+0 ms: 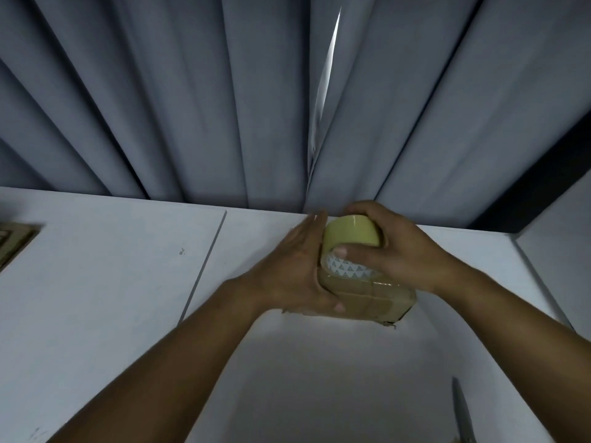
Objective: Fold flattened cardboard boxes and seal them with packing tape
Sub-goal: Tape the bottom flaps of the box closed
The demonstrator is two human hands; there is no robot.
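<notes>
A small brown cardboard box (pixel 367 298) with tape strips across its top stands on the white table (pixel 112 282) near the far edge. My left hand (pixel 294 270) grips the box's left side, thumb on the front face and fingers stretched along the far side. My right hand (pixel 390 251) holds a yellowish roll of packing tape (pixel 350 235) on top of the box, thumb pressed into the roll's printed white core. The far half of the box is hidden behind the roll and both hands.
Grey curtains (pixel 224 107) hang right behind the table's far edge. A flattened piece of cardboard (pixel 16 241) lies at the left edge of the table. A knife blade (pixel 460 414) lies at the bottom right. A seam (pixel 204 266) divides two tabletops.
</notes>
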